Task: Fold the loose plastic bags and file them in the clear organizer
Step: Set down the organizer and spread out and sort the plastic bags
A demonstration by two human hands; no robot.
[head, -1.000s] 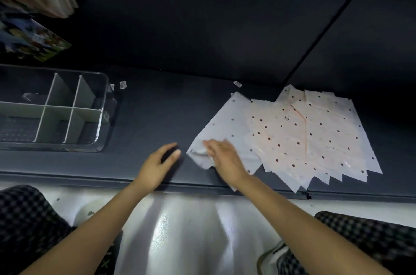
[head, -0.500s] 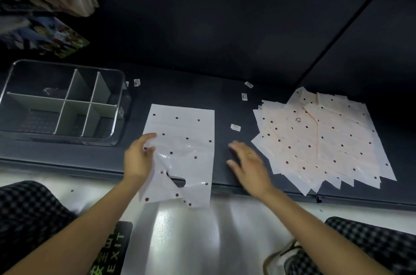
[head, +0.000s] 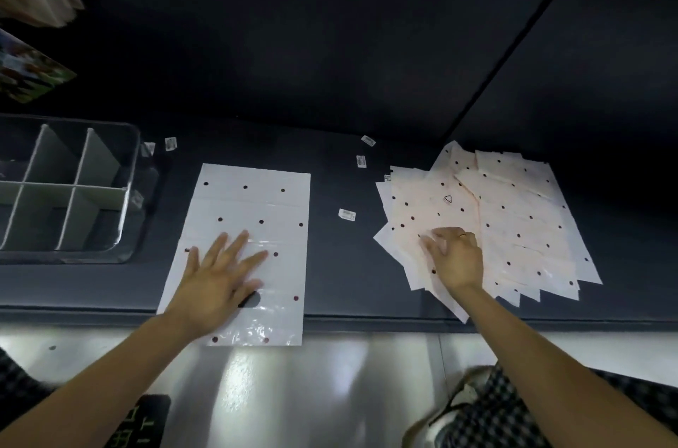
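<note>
One white dotted plastic bag (head: 257,205) lies flat on the dark table, its near end hanging over the front edge. My left hand (head: 220,278) presses on its lower half with fingers spread straight. A fanned pile of the same dotted bags (head: 513,220) lies at the right. My right hand (head: 455,256) rests on the pile's left part, fingers bent toward the top sheets; whether it pinches one I cannot tell. The clear organizer (head: 124,227) with white dividers stands at the left, beside the flat bag.
Small white stickers (head: 346,215) lie scattered on the dark table (head: 341,264) between bag and pile. Colourful packets (head: 33,73) sit at the far left. A glossy floor and my checked trouser legs (head: 513,422) lie below the table edge.
The single bag, dragged left out of the pile, now lies flat. My left hand went from its left edge to lying flat on it. My right hand moved right onto the pile.
</note>
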